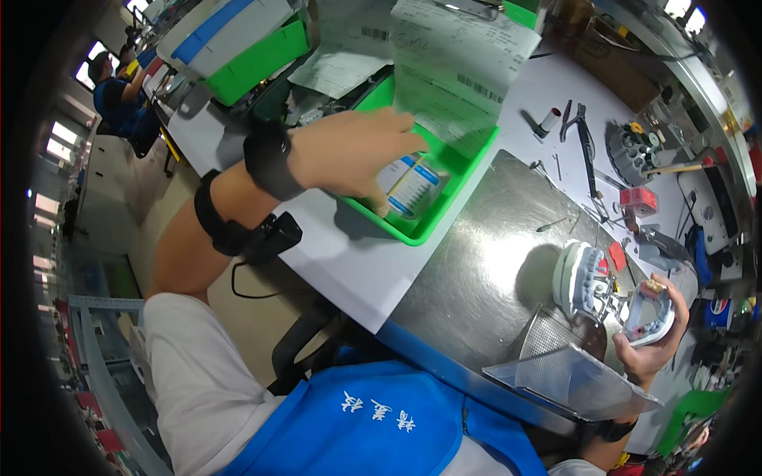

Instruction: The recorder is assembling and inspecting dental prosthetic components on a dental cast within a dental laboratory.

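My left hand [357,155] reaches over a green tray [417,236], thumb and fingers spread apart. Just beyond its thumb and fingertips lies a clear packet with a blue and white label [413,186] in the tray; whether they touch it I cannot tell. At the right, my right hand [647,353] grips a grey dental arch model [660,324] by its outer edge. A yellowish tooth piece [655,287] shows on that model. Metal hinge parts [607,300] join it to a second dental model [583,278], white and grey, above the metal work surface.
A clear shield [556,381] and a perforated metal screen [548,341] stand along the metal surface's near edge. Printed sheets [460,71] rise behind the tray. Hand tools [586,151], a bur holder [633,152] and a red box [639,200] sit farther right. Another person [123,99] sits far left.
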### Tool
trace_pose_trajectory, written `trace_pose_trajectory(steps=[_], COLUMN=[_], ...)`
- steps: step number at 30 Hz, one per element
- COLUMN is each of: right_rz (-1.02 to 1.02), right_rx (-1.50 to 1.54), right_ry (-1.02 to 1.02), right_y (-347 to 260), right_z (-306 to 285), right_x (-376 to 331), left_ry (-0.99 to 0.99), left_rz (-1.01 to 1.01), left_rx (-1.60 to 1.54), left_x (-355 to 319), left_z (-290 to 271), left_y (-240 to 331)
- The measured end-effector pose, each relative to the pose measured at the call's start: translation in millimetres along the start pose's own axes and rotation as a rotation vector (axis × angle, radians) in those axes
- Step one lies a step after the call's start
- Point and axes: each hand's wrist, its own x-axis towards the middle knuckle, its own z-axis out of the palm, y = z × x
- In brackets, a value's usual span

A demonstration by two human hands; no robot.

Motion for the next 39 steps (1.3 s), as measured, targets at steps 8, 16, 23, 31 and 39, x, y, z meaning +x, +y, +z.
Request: trace_pose_trajectory(steps=[8,16,23,31,39], right_rz=[0.065,0.126,0.143,0.143,0.130], right_rx=[-0.072,-0.156,-0.165,-0.115,-0.069], right_ry=[0.026,0.051,0.079,0.047,0.041], right_y=[6,12,9,14,14], right_z=[-7,-10,-11,-11,-8], right_x=[-8,-10,-13,-13,-13], left_ry=[0.242,0.434,0.204,0.226,0.246], left_rz=[0.242,-0.043,0.142,0.100,0.186], left_rx=[-0.207,-0.227,-0.493,0.564,0.560], left_x=[-5,-18,-9,14,18], left_z=[-38,-57,-22,11,9], left_y=[-26,-15,-11,-33,-45])
